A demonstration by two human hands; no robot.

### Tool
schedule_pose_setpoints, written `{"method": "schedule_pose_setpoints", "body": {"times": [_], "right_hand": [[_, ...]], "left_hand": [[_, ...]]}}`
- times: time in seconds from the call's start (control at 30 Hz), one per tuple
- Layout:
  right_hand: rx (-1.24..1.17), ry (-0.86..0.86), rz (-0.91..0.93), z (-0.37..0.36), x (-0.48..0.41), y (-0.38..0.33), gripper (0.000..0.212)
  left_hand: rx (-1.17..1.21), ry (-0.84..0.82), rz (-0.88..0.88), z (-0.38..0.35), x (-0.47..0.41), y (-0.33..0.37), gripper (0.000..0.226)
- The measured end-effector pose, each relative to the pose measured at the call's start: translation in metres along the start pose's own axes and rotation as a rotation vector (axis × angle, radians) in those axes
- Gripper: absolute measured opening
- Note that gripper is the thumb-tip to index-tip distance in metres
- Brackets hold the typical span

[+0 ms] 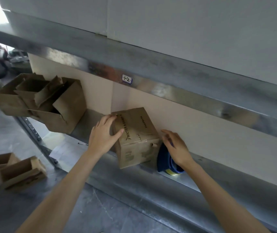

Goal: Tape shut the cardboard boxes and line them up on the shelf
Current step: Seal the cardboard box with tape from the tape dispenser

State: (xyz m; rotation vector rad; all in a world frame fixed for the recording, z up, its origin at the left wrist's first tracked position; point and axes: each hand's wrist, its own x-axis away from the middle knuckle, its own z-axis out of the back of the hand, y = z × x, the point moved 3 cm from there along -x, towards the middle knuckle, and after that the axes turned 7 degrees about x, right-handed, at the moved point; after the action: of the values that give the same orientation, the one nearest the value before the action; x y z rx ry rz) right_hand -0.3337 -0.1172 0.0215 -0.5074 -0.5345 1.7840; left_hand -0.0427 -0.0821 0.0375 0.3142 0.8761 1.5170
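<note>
Left hand (103, 135) presses taped box (136, 137), right hand (176, 147) on tape dispenser (163, 158)

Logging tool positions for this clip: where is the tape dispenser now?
In the head view, the blue tape dispenser sits on the shelf, just right of the closed cardboard box and under the right hand.

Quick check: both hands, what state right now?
Left hand: open, fingers straight, pressing the cardboard box.
Right hand: on the blue tape dispenser; grip cannot be told.
</note>
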Motion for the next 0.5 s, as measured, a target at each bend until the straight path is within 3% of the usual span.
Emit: {"method": "schedule_pose_setpoints", "body": {"times": [0.13,0.2,0.33,0.5], "right_hand": [[0.406,-0.119,-0.065,-0.006,0.009,0.029,0.045],[0.494,-0.190,-0.135,-0.015,0.012,0.036,0.050],[0.403,-0.248,-0.249,-0.035,0.019,0.041,0.059],[0.102,-0.247,-0.301,-0.055,0.018,0.047,0.076]], "left_hand": [[-0.203,0.014,-0.074,0.004,0.006,0.007,0.064],[-0.251,0.014,-0.089,0.005,0.007,0.007,0.066],[-0.308,0.006,-0.109,0.004,0.006,0.006,0.069],[-0.319,-0.012,-0.101,0.004,0.007,0.001,0.070]]}}
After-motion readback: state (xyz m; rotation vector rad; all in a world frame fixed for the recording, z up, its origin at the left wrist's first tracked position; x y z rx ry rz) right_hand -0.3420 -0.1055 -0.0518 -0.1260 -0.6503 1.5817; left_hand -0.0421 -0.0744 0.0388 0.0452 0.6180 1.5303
